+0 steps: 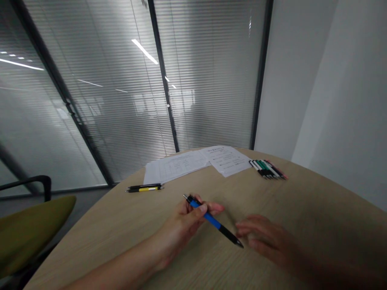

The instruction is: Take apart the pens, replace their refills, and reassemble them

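We are at a rounded, light wood-grain table (305,201) in a room walled by a glass partition with slatted blinds (99,117) and a pale wall (335,92), with an olive-green chair seat (28,229) off to the left. At the far side of the table lie loose printed sheets (226,161), with a row of capped markers (267,169) to their right and two black-and-yellow pens (144,188) to their left. Nearer us, the left hand (181,223) pinches a blue-and-black pen (208,217) between thumb and fingers, close to its upper end, while the long lower part slants down and to the right. We judge this short, high grip the weak point: with so much of the pen beyond the pinch, a slight loss of thumb pressure could let it tip or drop, and it could then roll on the smooth tabletop. The pen's tip also lies just beside the spread, slightly blurred fingers (246,229) of the right hand (266,239), so a careless move could catch them. That hand holds nothing, and we see no contact with the pen.
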A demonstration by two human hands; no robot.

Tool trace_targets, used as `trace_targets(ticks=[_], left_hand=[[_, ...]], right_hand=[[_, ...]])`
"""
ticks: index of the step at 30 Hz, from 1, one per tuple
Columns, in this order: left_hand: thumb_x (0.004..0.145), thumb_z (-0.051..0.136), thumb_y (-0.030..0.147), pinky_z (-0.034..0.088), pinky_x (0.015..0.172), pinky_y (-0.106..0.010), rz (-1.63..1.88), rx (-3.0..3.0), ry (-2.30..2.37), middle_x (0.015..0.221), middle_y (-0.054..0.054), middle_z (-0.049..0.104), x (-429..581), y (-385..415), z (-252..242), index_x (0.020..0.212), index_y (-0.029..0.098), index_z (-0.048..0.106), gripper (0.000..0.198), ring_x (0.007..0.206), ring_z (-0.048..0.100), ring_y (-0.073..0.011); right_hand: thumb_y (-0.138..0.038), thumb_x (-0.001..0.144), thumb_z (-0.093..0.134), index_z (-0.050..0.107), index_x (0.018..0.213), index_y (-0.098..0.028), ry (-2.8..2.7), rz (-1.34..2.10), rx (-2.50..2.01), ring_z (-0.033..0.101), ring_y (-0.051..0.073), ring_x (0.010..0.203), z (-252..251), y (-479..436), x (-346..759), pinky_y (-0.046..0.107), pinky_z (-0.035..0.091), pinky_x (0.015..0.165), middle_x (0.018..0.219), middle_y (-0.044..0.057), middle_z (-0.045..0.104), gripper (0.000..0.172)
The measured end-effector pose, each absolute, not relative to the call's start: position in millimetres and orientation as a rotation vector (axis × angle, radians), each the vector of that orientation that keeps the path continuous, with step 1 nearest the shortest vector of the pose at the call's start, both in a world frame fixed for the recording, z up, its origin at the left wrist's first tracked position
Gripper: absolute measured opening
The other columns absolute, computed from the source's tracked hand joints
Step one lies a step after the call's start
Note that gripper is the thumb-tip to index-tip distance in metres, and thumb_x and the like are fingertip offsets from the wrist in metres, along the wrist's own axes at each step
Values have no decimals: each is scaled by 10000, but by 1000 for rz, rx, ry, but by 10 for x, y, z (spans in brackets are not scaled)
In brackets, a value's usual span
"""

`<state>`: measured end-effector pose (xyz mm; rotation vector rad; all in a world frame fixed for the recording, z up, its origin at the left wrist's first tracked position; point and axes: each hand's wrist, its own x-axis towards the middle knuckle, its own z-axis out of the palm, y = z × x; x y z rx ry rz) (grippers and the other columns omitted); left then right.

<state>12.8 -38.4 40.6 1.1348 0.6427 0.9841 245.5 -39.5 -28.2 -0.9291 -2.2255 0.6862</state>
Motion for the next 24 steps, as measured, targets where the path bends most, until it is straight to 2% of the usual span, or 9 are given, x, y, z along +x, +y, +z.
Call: trace_targets(ticks=[3,7,9,13,18,21,24], left_hand=[[737,625,310,266,913,-360,980,1167,653,966,-55,648,163,-464,368,819,210,384,273,991,531,-181],[752,609,314,315,856,-343,968,1294,628,955,-50,647,199,-547,350,795,209,370,265,942,547,-167],[743,615,320,354,808,-324,965,1389,562,931,-40,645,196,-544,354,759,205,368,273,899,559,-165],[736,607,311,382,732,-289,1056,1569,620,861,-20,634,150,-433,360,743,198,398,237,819,560,-150],[598,679,248,384,661,-252,894,1586,922,758,-1,609,89,-209,294,691,165,507,212,704,534,-127],[530,700,219,362,587,-220,868,1523,1039,646,42,563,53,-100,237,673,157,546,219,600,494,-93],[517,708,259,338,536,-204,910,1474,1092,569,68,521,16,-27,212,663,159,559,231,530,460,-73]], right_hand=[[-354,743,518,535,1072,-190,-2064,1088,-937,595,192,851,-238,-492,2376,305,450,758,933,86,653,369],[-320,675,574,606,843,-177,-1907,1360,-1031,605,165,701,-210,-535,2309,250,451,639,737,49,663,223],[-333,675,562,593,799,-175,-1825,1360,-1077,585,145,618,-223,-498,2312,237,434,588,634,24,634,204],[-434,689,502,556,758,-177,-1718,1227,-1126,507,124,493,-219,-372,2374,241,396,523,502,-13,544,272],[-463,748,390,450,478,-192,-1771,949,-1271,468,126,526,-170,-248,2449,258,371,578,497,-6,480,387],[-459,789,314,441,482,-196,-1755,904,-1365,466,130,526,-210,-183,2482,264,361,596,483,-9,471,424],[-475,807,288,439,502,-196,-1748,881,-1432,448,122,486,-289,-131,2532,255,348,555,468,-20,458,441]])
